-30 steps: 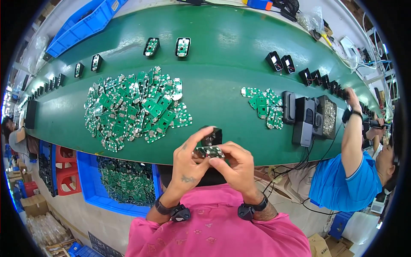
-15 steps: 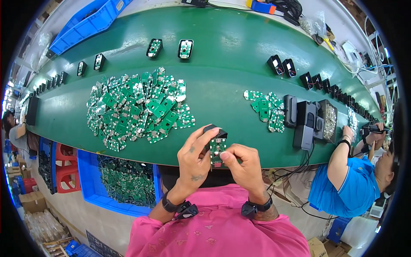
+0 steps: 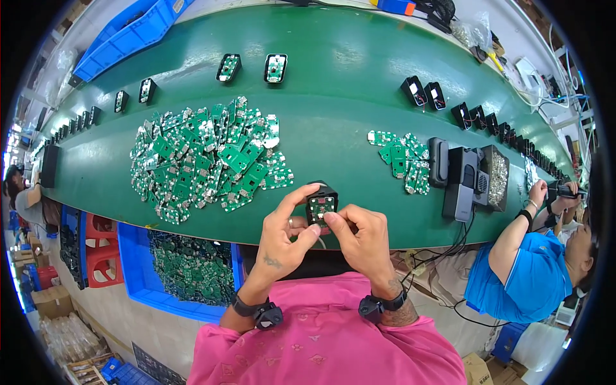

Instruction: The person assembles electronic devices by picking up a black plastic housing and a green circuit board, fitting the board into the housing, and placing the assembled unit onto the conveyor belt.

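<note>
A small green circuit board (image 3: 321,206) lies in the mouth of a black plastic case (image 3: 325,190) near the table's front edge. My left hand (image 3: 282,240) grips the case, with the forefinger along its far end and the thumb by the near end. My right hand (image 3: 364,236) is closed at the board's near right corner, its thumb pressed on the board. A strip of red shows at the near end, partly hidden by my fingers. Left of my hands lies a big heap of green boards (image 3: 199,157); a smaller pile (image 3: 399,159) lies to the right.
Black cases with boards (image 3: 276,68) line the far left; open cases (image 3: 414,91) line the far right. Dark devices (image 3: 459,183) and a tray of small metal parts (image 3: 498,173) stand on the right. A blue bin (image 3: 128,282) holds boards below. A co-worker in blue (image 3: 520,276) sits right.
The board has moved away from me, deeper into the case mouth. My left thumb has come round to the near end. The co-worker's hand on the right has shifted.
</note>
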Demonstrator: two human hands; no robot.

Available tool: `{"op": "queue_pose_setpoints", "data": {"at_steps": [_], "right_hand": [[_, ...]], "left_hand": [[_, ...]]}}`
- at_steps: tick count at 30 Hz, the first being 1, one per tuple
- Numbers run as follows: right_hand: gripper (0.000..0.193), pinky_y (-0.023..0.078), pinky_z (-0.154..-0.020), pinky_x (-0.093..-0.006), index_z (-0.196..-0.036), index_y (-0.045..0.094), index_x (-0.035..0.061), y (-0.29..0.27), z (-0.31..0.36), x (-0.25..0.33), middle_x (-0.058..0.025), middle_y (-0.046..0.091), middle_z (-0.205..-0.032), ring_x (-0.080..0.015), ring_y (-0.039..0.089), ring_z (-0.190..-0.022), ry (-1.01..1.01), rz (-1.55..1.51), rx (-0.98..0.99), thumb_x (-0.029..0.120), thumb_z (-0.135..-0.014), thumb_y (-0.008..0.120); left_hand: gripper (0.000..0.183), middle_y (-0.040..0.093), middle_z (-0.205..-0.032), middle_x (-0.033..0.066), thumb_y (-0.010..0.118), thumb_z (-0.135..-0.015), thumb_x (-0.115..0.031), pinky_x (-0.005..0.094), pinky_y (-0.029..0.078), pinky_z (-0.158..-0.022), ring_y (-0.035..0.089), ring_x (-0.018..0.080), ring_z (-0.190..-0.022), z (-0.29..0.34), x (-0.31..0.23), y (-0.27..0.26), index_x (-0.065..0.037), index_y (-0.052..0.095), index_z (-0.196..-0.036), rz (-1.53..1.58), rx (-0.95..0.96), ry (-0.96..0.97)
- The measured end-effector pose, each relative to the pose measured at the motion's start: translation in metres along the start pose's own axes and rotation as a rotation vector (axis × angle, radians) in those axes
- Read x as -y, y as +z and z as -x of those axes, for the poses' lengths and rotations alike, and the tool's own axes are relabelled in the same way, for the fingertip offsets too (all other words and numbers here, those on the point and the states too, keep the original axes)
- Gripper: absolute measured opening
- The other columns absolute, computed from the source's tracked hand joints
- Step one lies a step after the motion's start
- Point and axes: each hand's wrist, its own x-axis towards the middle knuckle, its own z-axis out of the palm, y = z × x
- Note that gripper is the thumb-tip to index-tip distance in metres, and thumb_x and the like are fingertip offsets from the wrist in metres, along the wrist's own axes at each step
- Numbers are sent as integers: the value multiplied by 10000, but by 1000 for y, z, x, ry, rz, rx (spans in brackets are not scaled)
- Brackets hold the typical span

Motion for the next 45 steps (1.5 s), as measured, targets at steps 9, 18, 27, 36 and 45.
{"op": "queue_pose_setpoints", "data": {"at_steps": [9, 18, 27, 36, 45], "right_hand": [[132, 389, -479, -273, -888, 667, -1, 4, 2, -9, -37, 588, -608, -94, 497, -516, 54, 94, -1, 125, -901, 705], [446, 484, -603, -268, -1363, 562, 26, 4, -1, -12, -66, 630, -796, -96, 562, -639, 35, -98, 90, 80, -927, 641], [470, 456, -600, -261, -1405, 511, 25, 5, -2, -12, -29, 572, -773, -81, 516, -663, 101, -164, 127, 79, -948, 611], [420, 460, -625, -252, -1380, 528, 28, 16, -1, -5, -25, 555, -775, -78, 515, -677, 101, -246, 127, 74, -965, 577], [423, 544, -806, -392, -1383, 516, 49, 8, -3, -16, -218, 666, -1100, -346, 692, -954, -77, -80, 152, 82, -965, 564]], "left_hand": [[336, 668, -1045, 118, 575, -1002, -149, 222, 545, -514, 688, 131, -680, -3, 8, 0, -26, 551, -1314, -103, -103, -153], [338, 655, -1020, 132, 536, -1019, -159, 228, 552, -491, 681, 148, -636, -7, 6, -3, -19, 515, -1327, -3, -10, -245], [334, 645, -990, 142, 514, -1021, -159, 211, 536, -455, 675, 167, -581, -9, 8, -1, -14, 479, -1320, -66, -1, -256], [304, 666, -1029, 133, 534, -1017, -148, 235, 535, -468, 670, 137, -599, -4, 7, -6, -14, 540, -1290, -119, -96, -268], [306, 649, -1065, 146, 514, -1018, -120, 249, 584, -531, 695, 161, -654, 5, 7, 3, -15, 508, -1306, -43, -112, -196]]}}
